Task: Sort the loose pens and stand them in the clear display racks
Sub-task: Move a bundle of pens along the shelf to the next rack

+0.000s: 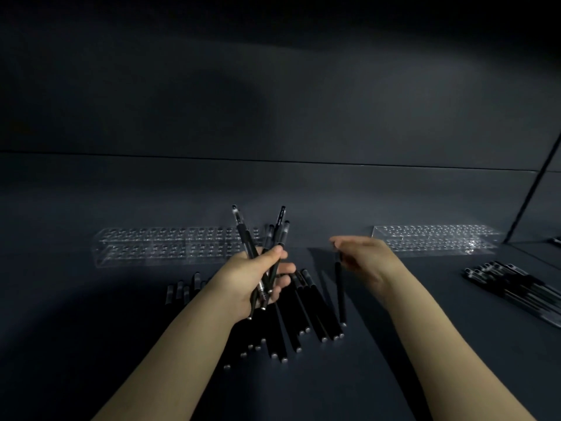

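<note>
My left hand (pixel 258 276) is closed round a bunch of black pens (pixel 271 235) that fan upward above the dark table. My right hand (pixel 362 256) hovers to the right, fingers pinched on the top of one black pen (pixel 340 293) that hangs almost upright with its tip near the table. Under my hands lies a pile of loose black pens (pixel 303 314). One clear display rack (pixel 158 246) with rows of holes stands behind my left hand. A second clear rack (pixel 437 240) stands at the back right. No pens stand in either rack.
Another heap of black pens (pixel 516 287) lies at the right edge of the dark table (pixel 106 314). A dark wall rises behind the racks, and a thin dark rod (pixel 531 183) slants up at the far right.
</note>
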A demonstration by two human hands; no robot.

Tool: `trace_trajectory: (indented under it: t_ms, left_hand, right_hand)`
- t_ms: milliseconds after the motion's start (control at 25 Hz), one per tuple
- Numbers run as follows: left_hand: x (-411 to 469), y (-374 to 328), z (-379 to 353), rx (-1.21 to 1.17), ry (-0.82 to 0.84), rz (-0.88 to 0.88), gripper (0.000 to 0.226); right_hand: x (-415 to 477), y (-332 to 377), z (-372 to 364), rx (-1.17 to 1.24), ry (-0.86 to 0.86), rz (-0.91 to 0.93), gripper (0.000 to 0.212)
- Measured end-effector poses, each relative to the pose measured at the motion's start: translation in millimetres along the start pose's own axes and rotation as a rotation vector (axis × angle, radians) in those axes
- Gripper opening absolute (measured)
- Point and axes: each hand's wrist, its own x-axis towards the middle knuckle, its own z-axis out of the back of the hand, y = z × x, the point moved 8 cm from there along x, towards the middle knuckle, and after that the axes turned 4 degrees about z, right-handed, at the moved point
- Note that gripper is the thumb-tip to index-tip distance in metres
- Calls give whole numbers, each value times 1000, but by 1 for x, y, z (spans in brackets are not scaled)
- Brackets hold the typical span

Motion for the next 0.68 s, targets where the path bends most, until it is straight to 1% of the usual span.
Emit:
trace_trajectory:
  t_ms: [80,160,240,360,440,480,520,560,600,680]
  left_hand:
    - [2,-1,2,-20,-22,-13,16]
    - [4,-1,4,10,-45,-21,16]
    - [5,1,4,30,-48,-15,16]
    - [4,2,2,0,-7,-1,16]
    - [3,3,-2,-28,26,4,18]
    - [3,3,-4,-42,41,5,18]
    - [2,4,-7,-56,55,4,16]
    - [2,4,-9,-71,65,-1,14]
    - [1,4,-10,-86,71,-8,12]
    - [1,3,-11,-109,67,-27,9]
  right_hand:
    - [4,-8,-1,-271,-14,38,12]
    - [4,-15,-8,-394,-6,47,7]
    - [4,-20,-16,-416,24,43,13]
    - [-4,-16,-28,-354,94,42,21]
    - [-11,3,-29,-374,60,164,27]
    - [-16,14,-32,-332,59,230,25]
    - [-21,22,-38,-231,98,257,20]
    - [-27,25,-46,-95,167,243,17]
    - [-31,26,-53,26,231,208,18]
    - [-33,26,-58,177,282,146,24]
